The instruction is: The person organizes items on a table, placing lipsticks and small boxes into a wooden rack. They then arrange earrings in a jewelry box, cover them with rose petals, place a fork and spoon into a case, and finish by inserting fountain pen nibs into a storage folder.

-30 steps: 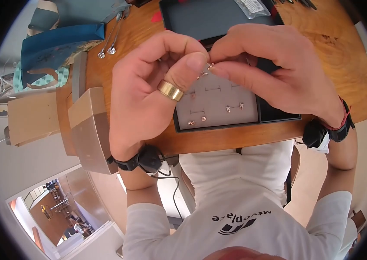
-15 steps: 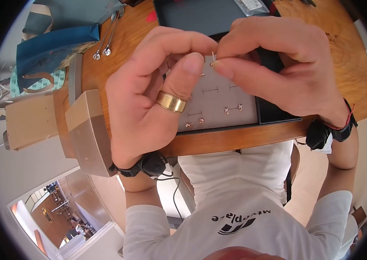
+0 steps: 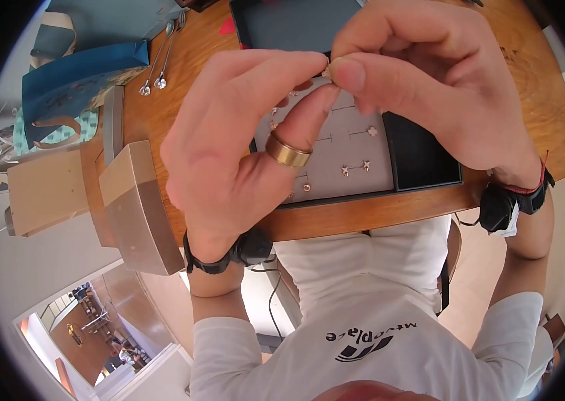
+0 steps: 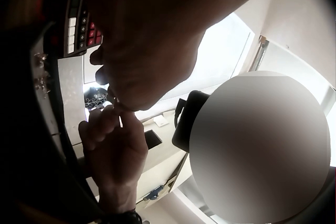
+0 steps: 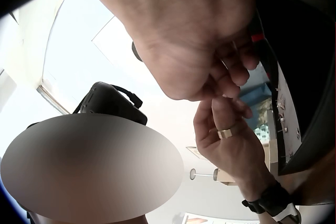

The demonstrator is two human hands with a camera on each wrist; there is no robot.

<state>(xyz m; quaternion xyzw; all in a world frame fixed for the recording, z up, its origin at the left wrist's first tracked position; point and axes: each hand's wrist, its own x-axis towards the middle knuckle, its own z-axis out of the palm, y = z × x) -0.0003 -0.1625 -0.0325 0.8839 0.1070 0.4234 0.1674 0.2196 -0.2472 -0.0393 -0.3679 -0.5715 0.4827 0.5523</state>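
My left hand [image 3: 236, 140], with a gold ring [image 3: 288, 152] on its thumb, meets my right hand [image 3: 439, 87] above a black jewellery tray. Between their fingertips is a tiny gold-coloured earring [image 3: 326, 71], pinched by the right thumb and index finger; the left index finger and thumb touch it from the other side. Fingers hide most of it. Beneath them, the tray's grey pad [image 3: 367, 182] holds several small earrings, among them a star-shaped pair [image 3: 356, 168] and a flower-like one [image 3: 372, 131]. In the right wrist view the ringed left hand [image 5: 233, 142] touches the right fingertips.
A dark lid or tray [image 3: 282, 27] lies behind the hands on the wooden table [image 3: 536, 100]. At the left are a spoon and fork [image 3: 165, 60], a blue bag [image 3: 82, 77] and a brown box [image 3: 137, 207]. A calculator [image 4: 79, 24] shows in the left wrist view.
The left hand has swung slightly right, its thumb and index finger now reaching the earring. The right hand has moved up a little, and its fingers cover more of the earring.
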